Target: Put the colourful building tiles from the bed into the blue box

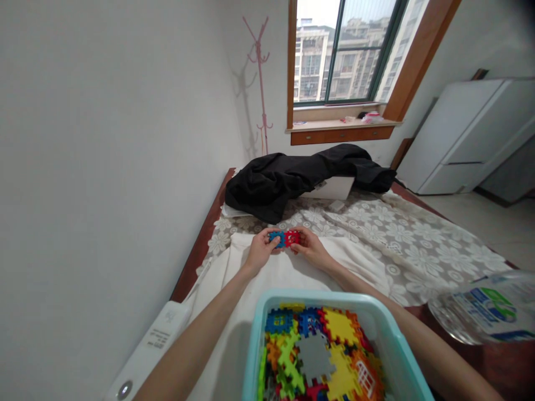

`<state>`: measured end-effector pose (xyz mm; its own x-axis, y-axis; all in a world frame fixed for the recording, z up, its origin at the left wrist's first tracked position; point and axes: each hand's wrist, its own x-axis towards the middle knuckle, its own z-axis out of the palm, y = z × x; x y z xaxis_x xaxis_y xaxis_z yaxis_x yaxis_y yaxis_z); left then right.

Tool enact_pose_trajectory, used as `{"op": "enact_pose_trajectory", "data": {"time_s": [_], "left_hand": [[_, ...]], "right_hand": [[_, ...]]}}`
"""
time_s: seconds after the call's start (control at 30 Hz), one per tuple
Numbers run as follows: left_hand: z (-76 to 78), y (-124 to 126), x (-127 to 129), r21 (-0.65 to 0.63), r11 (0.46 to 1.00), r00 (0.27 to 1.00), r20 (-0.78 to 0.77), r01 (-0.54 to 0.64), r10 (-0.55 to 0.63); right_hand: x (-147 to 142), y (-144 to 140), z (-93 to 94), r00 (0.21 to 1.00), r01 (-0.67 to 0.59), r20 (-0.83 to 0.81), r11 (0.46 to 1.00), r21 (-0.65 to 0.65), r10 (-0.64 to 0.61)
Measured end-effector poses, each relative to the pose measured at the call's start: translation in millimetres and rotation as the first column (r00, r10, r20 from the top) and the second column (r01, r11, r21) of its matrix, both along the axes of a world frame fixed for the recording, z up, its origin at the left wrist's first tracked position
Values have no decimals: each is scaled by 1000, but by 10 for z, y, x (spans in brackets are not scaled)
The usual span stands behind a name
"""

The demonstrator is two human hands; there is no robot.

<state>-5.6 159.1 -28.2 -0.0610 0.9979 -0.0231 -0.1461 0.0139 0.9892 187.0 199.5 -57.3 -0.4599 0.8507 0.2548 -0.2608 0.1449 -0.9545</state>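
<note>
Beyond the tub, my left hand [262,249] pinches a blue interlocking block [276,240] with toothed edges. My right hand [309,248] grips a red interlocking block [292,238] of the same kind. The two blocks meet edge to edge above a white cloth [288,273]; whether their teeth are fully locked cannot be made out. Fingertips cover the outer ends of both pieces. Between my forearms stands a light blue plastic tub [321,295] holding many loose toothed blocks in yellow, grey, green, orange, blue and red.
A large clear plastic bottle [489,306] lies at the right. Black clothing [292,172] is heaped at the far end, over a white flat object [330,188]. Flower-patterned fabric [418,245] spreads beneath. A white device [154,345] sits at lower left, near the wall [104,167].
</note>
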Motion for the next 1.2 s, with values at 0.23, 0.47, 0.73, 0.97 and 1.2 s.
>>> {"op": "enact_pose_trajectory", "data": {"time_s": [0.23, 0.47, 0.73, 0.97, 1.2], "left_hand": [[43, -10, 3, 3, 1000, 999, 27, -18, 18], [43, 4, -24, -12, 999, 997, 71, 36, -35], [-32, 23, -7, 10, 999, 995, 86, 43, -44], [-63, 39, -14, 30, 998, 994, 91, 58, -61], [-12, 19, -13, 42, 993, 990, 87, 109, -112]], "right_hand": [[-2, -2, 44, 992, 66, -101, 995, -77, -73], [12, -3, 74, 990, 120, -69, 988, -99, -127], [7, 11, 26, 988, 155, -5, 986, -55, -155], [50, -2, 38, 977, 123, 162, 986, 115, -141], [72, -34, 135, 975, 109, 171, 973, 203, -145]]}}
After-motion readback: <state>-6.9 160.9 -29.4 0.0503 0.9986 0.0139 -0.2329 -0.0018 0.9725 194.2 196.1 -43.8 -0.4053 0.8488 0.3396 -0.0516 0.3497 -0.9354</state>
